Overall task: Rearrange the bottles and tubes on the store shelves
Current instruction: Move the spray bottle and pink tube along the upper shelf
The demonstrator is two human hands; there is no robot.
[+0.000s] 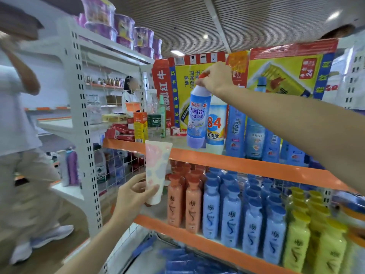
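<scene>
Left hand point(132, 194), nearest the camera at lower centre, fingers curled around the lower end of a pale tube point(157, 171). The tube stands upright with its flat crimped end uppermost; it is cream with pink and blue blotches and overlaps the orange edge of the upper shelf point(256, 165). Whether the cap end rests on anything cannot be told.

Right hand point(215, 78), arm reaching in from the right, fingers closed over the red cap of a blue bottle point(198, 119). The bottle is slightly tilted, its base at or just above the upper shelf; contact with the shelf cannot be told. Just beside it on the right stands a white bottle point(216, 125) marked "84", then a row of blue flasks point(254, 137). Printed cartons point(284, 74) stand behind them. At the shelf's left end: small boxes point(126, 129) and a clear water bottle point(154, 119).

Lower shelf point(197, 236): rows of orange bottles point(184, 204), blue bottles point(231, 214) and yellow bottles point(308, 234), left to right, all upright.

Left margin: a blurred person point(17, 135) in light clothing stands beside a white rack point(83, 115) topped with purple tubs point(122, 26).
</scene>
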